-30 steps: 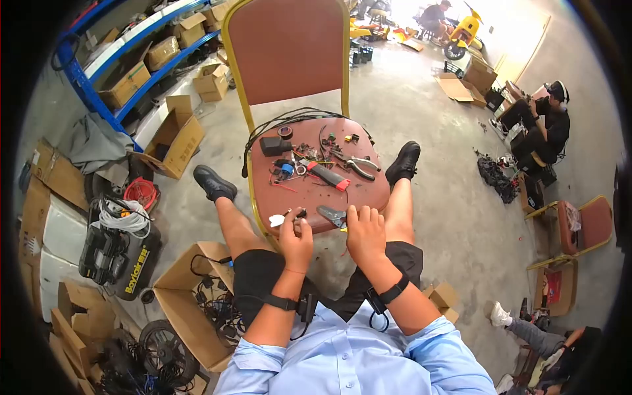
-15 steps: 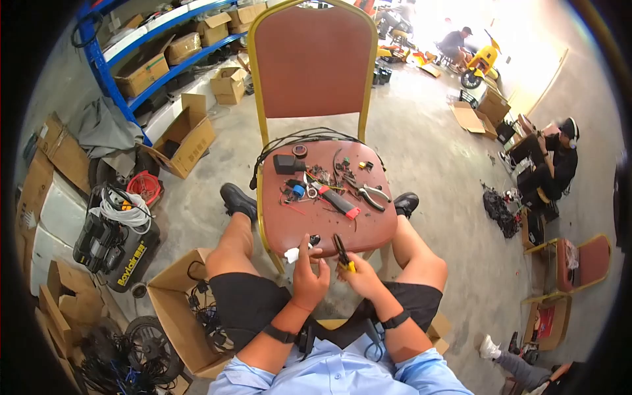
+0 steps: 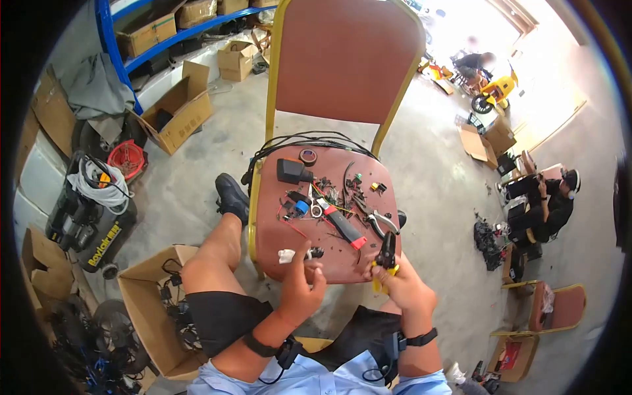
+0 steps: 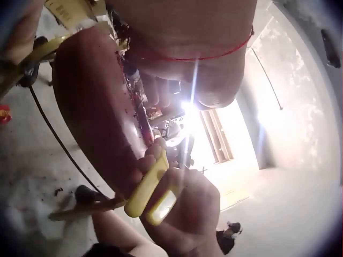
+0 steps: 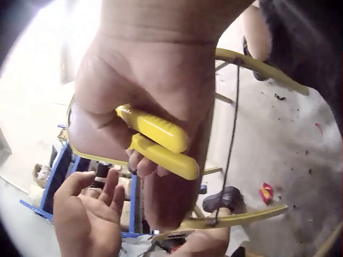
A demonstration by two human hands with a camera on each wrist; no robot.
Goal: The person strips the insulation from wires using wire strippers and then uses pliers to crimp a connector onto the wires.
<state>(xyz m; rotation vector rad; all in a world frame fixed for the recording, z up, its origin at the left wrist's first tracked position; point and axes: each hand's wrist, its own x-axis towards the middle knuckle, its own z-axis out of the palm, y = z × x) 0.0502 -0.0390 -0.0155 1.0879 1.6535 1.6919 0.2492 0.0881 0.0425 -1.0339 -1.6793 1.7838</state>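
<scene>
"Boytair" lettering on compressor (image 3: 92, 217); right hand (image 3: 405, 286) now grips yellow-handled pliers (image 3: 384, 260) at chair seat (image 3: 316, 257) edge; left hand (image 3: 299, 286) fingers pinch small connector (image 3: 309, 253), lifted since before

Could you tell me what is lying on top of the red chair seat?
The chair seat holds black cables, a tape roll, a black box, pliers and wire scraps. Both hands cover its front edge.

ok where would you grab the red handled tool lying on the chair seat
Probably by the red-tipped handle end of the red handled tool, coming from the near seat edge: it lies flat and diagonal, that end points toward the right hand, and wire scraps crowd the far end.
</scene>
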